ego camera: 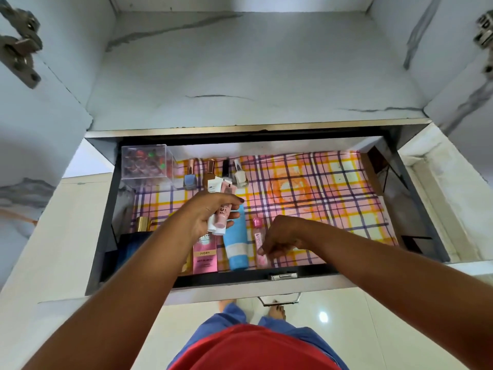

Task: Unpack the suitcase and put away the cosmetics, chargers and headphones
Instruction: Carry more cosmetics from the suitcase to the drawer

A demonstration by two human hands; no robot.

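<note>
Two hands | left hand (210,212) grips small tubes (220,209) | right hand (280,237) pinches pink vial (259,243)

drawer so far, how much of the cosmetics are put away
Done: nail polishes in a row at the back, a pink box, blue tube and pink vial lying on the drawer liner. In hand: left hand holds small tubes; right hand hovers over the vial. Chargers and headphones aren't in view.
</note>
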